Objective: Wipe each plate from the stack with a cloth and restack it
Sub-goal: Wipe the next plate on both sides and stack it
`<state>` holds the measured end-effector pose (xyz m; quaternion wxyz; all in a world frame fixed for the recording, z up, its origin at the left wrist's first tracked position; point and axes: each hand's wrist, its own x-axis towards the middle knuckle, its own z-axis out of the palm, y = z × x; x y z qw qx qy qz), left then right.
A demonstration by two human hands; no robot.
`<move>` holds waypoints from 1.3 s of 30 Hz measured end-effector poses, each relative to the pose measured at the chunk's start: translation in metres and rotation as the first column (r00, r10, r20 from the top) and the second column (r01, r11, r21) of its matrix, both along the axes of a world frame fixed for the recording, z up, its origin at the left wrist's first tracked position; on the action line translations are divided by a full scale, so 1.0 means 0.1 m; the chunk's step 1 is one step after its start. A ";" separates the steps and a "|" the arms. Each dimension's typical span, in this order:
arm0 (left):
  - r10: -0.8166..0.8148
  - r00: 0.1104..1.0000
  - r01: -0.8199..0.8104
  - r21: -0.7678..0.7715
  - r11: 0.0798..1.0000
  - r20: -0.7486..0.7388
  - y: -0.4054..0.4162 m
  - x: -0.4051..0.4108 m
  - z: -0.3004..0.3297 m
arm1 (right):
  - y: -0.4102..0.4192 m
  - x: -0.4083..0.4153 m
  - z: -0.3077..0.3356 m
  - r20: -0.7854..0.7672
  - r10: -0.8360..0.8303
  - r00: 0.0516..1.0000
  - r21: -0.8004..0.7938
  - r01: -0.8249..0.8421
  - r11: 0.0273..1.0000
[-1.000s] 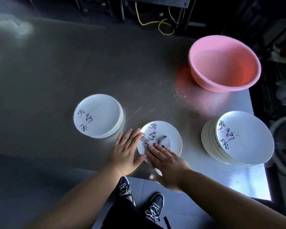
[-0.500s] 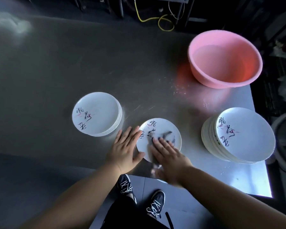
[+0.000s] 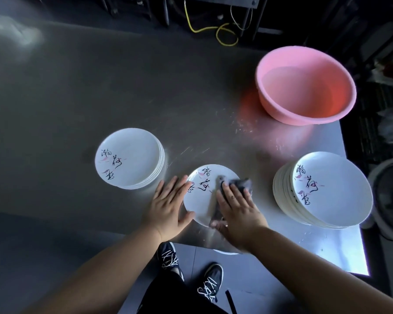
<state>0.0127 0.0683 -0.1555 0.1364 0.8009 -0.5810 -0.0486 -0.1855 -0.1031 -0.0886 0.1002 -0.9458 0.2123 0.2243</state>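
Note:
A single white plate (image 3: 202, 196) with black and pink brush lettering lies flat near the table's front edge. My left hand (image 3: 168, 205) rests flat beside its left rim, fingers straight, the thumb touching the rim. My right hand (image 3: 236, 207) presses a grey cloth (image 3: 241, 183) onto the plate's right half with straight fingers. A short stack of matching plates (image 3: 129, 157) stands to the left. A taller, leaning stack (image 3: 325, 189) stands to the right.
A pink plastic basin (image 3: 304, 85) sits at the back right of the steel table (image 3: 100, 87). The table's right edge runs just past the tall stack. A yellow cable (image 3: 225, 35) lies on the floor behind. My shoes (image 3: 191, 268) show below the front edge.
My right hand has slid the cloth from the plate's middle toward its right side. My left hand has stayed at the left rim.

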 end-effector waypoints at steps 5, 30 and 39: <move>0.003 1.000 -0.003 0.029 1.000 -0.001 0.00 0.00 0.02 | 0.06 -0.09 0.03 0.000 -0.012 1.000 0.028 0.012 1.000; -0.005 1.000 0.006 -0.021 1.000 0.011 -0.01 0.02 0.03 | -0.49 0.11 0.10 0.059 -0.015 0.998 0.145 0.006 0.989; -0.018 0.999 0.021 -0.055 0.998 0.045 0.01 0.02 -0.07 | 0.06 -0.31 -0.01 0.188 -0.257 0.948 0.228 0.212 0.950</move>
